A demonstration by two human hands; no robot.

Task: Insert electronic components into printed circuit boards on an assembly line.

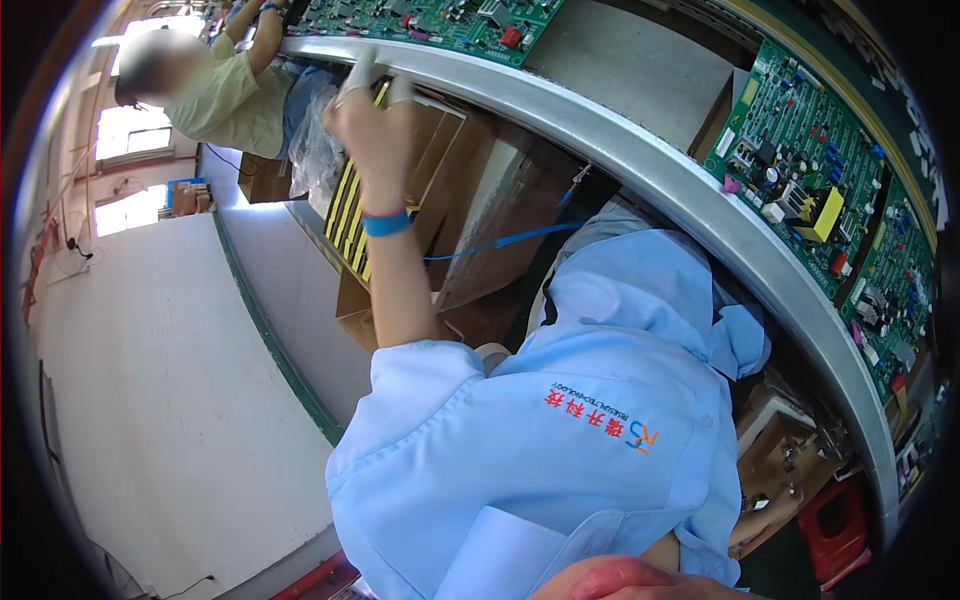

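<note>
My left hand (372, 122) is raised beside the silver metal rail (590, 100) of the work line. White covers sit on its fingertips, the fingers are apart, and I see nothing held in it. A blue wristband (386, 223) with a blue cord (520, 238) circles that wrist. At the lower right my right hand (782, 508) is small and partly out of sight, close to a brown cardboard box (775, 462) with small metallic parts. Its fingers are too unclear to read. Green circuit boards with many components, one of them (790, 165) at the right, lie beyond the rail.
A cardboard box with yellow-and-black strips (345, 225) stands below my left arm. A clear plastic bag (318, 150) hangs by it. A co-worker in a pale shirt (240, 110) works at the upper left. A white tabletop (180, 370) spans the left; a red stool (835, 525) is lower right.
</note>
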